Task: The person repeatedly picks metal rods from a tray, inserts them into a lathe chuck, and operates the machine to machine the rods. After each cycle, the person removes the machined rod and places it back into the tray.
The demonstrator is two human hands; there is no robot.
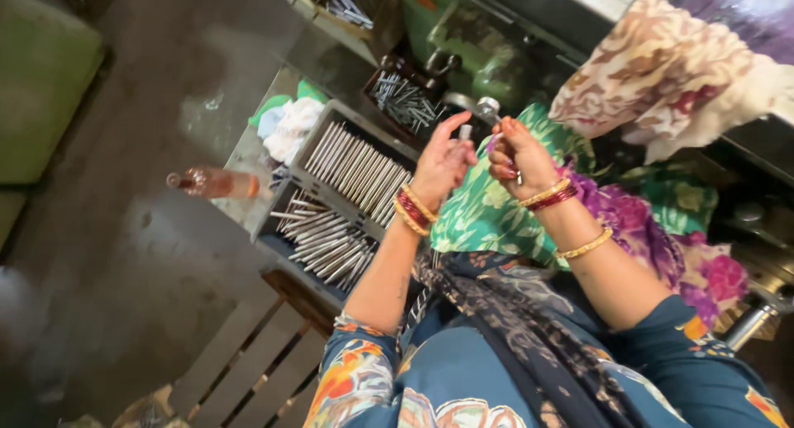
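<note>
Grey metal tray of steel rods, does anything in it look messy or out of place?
Yes. In the grey metal tray, the upper row of steel rods lies parallel, but the lower rods fan out, askew. Beside it, a pinkish bottle lies on its side.

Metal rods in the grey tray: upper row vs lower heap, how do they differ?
The upper row of rods lies neat, side by side and parallel; the lower heap of rods is loose, with rods crossing at mixed angles. The upper row fills its compartment of the grey tray edge to edge; the lower heap leaves bare tray at its near edge. Both are slim, shiny metal rods of similar length.
</note>
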